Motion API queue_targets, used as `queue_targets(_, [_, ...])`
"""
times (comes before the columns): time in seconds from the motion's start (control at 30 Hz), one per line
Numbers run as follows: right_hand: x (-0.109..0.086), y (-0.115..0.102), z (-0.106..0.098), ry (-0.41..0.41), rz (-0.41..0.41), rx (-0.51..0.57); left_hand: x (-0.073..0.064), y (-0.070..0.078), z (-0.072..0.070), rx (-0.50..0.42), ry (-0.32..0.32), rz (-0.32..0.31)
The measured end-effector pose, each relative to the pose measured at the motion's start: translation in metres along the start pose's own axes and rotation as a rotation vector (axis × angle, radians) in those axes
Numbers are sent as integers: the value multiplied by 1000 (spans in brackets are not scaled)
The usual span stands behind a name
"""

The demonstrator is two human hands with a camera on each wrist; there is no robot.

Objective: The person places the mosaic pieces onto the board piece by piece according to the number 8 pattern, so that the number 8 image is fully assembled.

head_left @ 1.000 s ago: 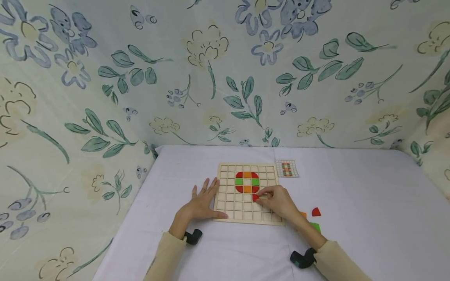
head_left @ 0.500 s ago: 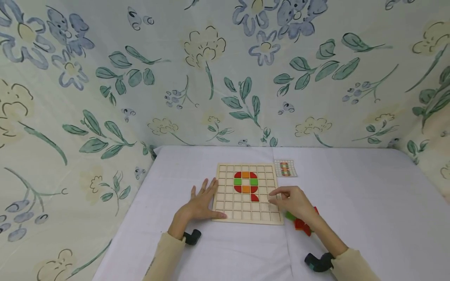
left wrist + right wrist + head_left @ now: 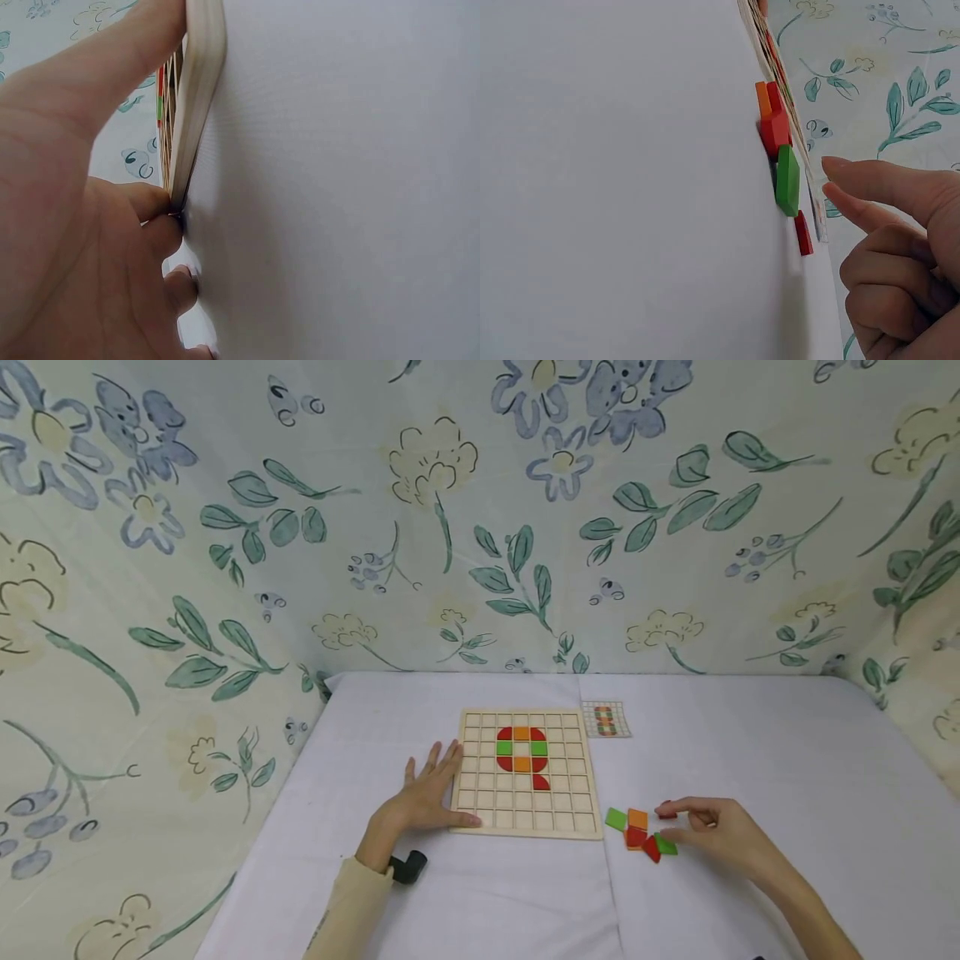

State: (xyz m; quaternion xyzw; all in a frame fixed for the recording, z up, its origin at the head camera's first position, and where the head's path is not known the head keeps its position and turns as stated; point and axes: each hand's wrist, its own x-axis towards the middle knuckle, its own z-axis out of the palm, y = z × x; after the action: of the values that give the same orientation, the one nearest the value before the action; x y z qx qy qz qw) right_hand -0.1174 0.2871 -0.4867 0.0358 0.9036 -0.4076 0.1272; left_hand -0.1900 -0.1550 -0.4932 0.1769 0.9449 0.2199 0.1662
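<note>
A square wooden grid board [image 3: 573,777] lies on the white-covered table. Red, orange and green tiles form a ring [image 3: 505,748] in its upper middle, with one red rounded tile [image 3: 541,782] just below the ring's right side. My left hand [image 3: 423,796] rests against the board's left side, fingers spread and thumb at the front left corner. Off the board's right side, my right hand [image 3: 723,835] is over loose tiles, thumb and index finger apart around a red tile [image 3: 804,233]. That tile stays on the cloth, and the other fingers are curled in.
Several loose tiles lie between board and right hand, among them a green tile [image 3: 617,818], an orange tile [image 3: 637,818] and a red tile [image 3: 652,849]. A small pattern card [image 3: 619,708] lies beyond the board's right corner. A floral curtain [image 3: 450,552] hangs behind the table.
My right hand let go of the red tile on the board, leaving it below the ring, and moved right to the loose tiles. My left hand kept its place.
</note>
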Motion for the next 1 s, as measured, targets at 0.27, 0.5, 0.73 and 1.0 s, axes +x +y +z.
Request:
queue_targets(0.27, [-9, 21, -3, -48, 24, 57, 1, -2, 2, -12, 3, 13])
queue_targets(0.5, [-9, 23, 0, -87, 27, 76, -1, -2, 0, -5, 3, 10])
queue_targets(0.73, [1, 19, 6, 3, 61, 6, -2, -2, 0, -7, 3, 2])
queue_targets(1.0, [3, 25, 3, -2, 72, 34, -1, -2, 0, 8, -2, 22])
